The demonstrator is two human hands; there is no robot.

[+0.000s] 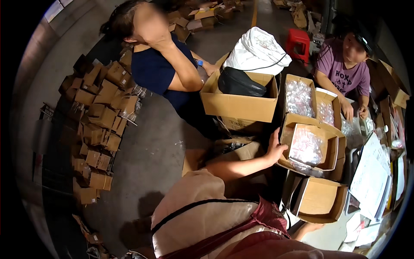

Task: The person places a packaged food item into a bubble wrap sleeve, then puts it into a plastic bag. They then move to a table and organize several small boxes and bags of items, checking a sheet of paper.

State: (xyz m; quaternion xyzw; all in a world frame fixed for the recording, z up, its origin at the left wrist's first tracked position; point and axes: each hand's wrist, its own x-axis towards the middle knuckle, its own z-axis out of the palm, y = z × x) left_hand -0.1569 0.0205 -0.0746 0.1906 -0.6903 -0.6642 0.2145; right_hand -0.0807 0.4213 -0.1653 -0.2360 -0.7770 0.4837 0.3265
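Observation:
My left hand (274, 150) rests against the left edge of a brown cardboard box (290, 120), its fingers stretched and apart. Inside that box sits a smaller open carton (330, 152) with small clear plastic packets (306, 146) in it. Nearer to me is a shallow open cardboard tray (318, 196) with a bare bottom. My right hand (309, 227) grips this tray at its near lower edge; most of its fingers are hidden beneath it.
Two more boxes of packets (299, 98) stand beyond. Papers (371, 177) lie at right. A person in purple (340, 64) handles packets across the table; one in dark blue (161, 71) stands by a large box (237, 103). Cartons (101, 116) pile up at left; a red stool (298, 43) stands behind.

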